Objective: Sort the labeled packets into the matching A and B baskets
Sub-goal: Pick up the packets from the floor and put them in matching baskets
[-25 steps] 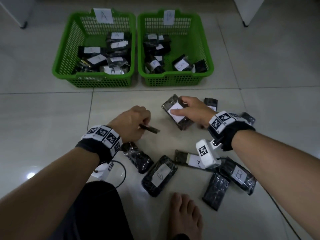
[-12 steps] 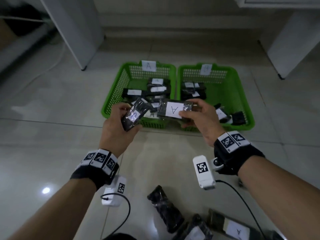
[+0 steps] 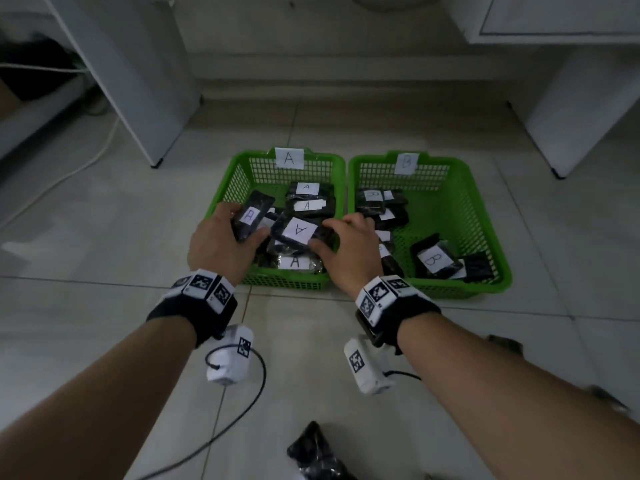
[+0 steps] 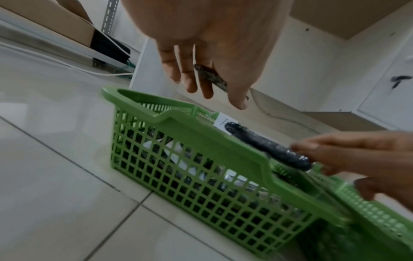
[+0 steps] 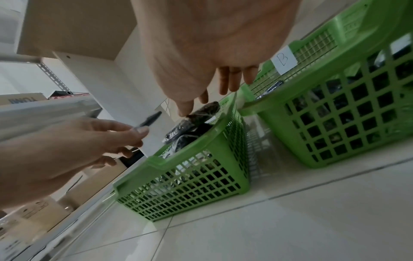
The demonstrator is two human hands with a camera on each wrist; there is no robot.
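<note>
Two green baskets stand side by side on the tiled floor: basket A (image 3: 239,174) on the left and basket B (image 3: 485,216) on the right, each holding several black labelled packets. My left hand (image 3: 221,240) grips a black packet labelled A (image 3: 250,216) over the left part of basket A; its edge shows between thumb and fingers (image 4: 210,77). My right hand (image 3: 349,247) pinches the right end of another packet labelled A (image 3: 299,230), low over the pile in basket A (image 4: 268,146). Its thumb tip touches the packet (image 5: 201,111).
A loose black packet (image 3: 318,455) lies on the floor near the bottom edge, and more dark packets lie at the right (image 3: 502,341). White cabinet panels stand behind the baskets at left (image 3: 149,98) and right (image 3: 575,116). A white cable (image 3: 69,171) runs along the floor at left.
Both hands lifted a packet off the floor, carried them forward and now hold them low over basket A. The view tilted up towards the baskets.
</note>
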